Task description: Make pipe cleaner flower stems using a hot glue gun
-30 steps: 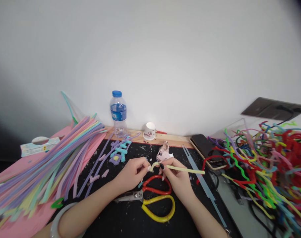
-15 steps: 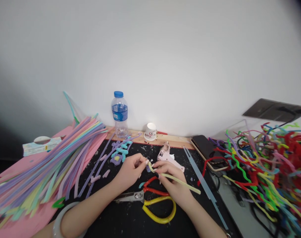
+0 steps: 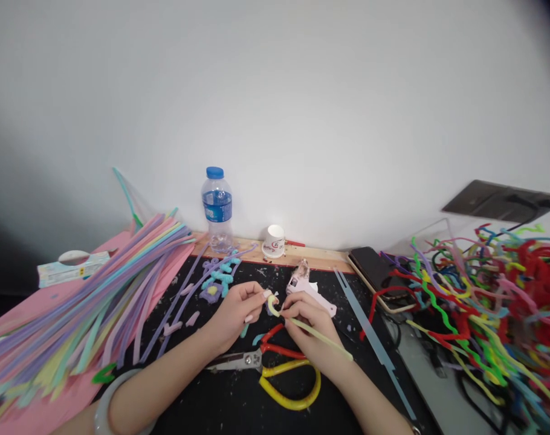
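Note:
A pale yellow pipe cleaner [image 3: 323, 337] is curled at its left end, with its straight tail running down to the right under my right hand [image 3: 307, 323]. My left hand [image 3: 241, 314] pinches the curled end between thumb and finger. The fingertips of my right hand close on the stem just beside the curl. Scissors with red and yellow handles [image 3: 291, 386] lie below both hands. Behind my right hand rests a pale pink glue gun [image 3: 318, 296]. Purple and turquoise twisted pipe-cleaner pieces [image 3: 218, 281] lie left of my left hand.
Pastel pipe cleaners [image 3: 121, 284] cover pink material at the left. A bottle [image 3: 217, 208] and paper cup [image 3: 274, 240] stand by the wall. Translucent glue sticks [image 3: 370, 332], a phone [image 3: 375, 272] and a tangle of bright pipe cleaners [image 3: 488, 302] are at the right.
The yellow pipe cleaner's end is now bent into a rounder curl, and its tail has swung down and left. My left fingers have straightened somewhat, and my right fingertips have drawn together on the stem.

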`<control>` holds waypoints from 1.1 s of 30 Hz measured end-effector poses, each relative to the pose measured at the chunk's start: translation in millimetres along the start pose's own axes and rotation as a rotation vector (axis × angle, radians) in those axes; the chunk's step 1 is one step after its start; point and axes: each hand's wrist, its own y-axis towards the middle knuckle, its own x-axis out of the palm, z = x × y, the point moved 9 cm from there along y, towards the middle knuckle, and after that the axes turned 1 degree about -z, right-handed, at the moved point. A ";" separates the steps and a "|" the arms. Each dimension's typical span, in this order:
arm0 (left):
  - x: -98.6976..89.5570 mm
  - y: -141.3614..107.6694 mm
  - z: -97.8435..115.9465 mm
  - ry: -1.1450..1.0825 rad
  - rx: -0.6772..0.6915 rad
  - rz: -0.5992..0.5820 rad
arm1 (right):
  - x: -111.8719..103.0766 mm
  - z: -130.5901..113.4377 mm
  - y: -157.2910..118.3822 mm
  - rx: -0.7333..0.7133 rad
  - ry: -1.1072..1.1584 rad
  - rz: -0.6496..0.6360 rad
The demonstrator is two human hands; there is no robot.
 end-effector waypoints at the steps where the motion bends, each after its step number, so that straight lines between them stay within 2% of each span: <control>1: 1.9 -0.4 -0.9 -0.010 -0.007 -0.015 | 0.9 2.2 -0.1 0.016 0.007 -0.002; 7: 6.9 -3.3 5.2 0.175 0.024 -0.016 | 4.1 8.1 0.2 0.094 0.162 -0.007; 12: 8.3 -4.1 8.9 0.280 0.102 -0.028 | 16.0 23.0 -4.2 0.298 0.245 -0.087; 15: 6.1 -4.2 8.4 0.354 0.139 -0.022 | 14.7 31.7 -5.9 0.369 0.284 -0.059; 19: 3.8 -4.1 10.9 0.512 0.183 -0.012 | 0.0 37.0 -3.3 0.374 0.236 0.055; 22: 4.6 -3.9 13.9 0.579 0.203 -0.024 | -6.2 37.9 -1.7 0.372 0.234 0.089; 33: 11.0 -3.7 22.2 0.715 0.265 -0.089 | -5.7 38.6 1.2 0.374 0.127 -0.008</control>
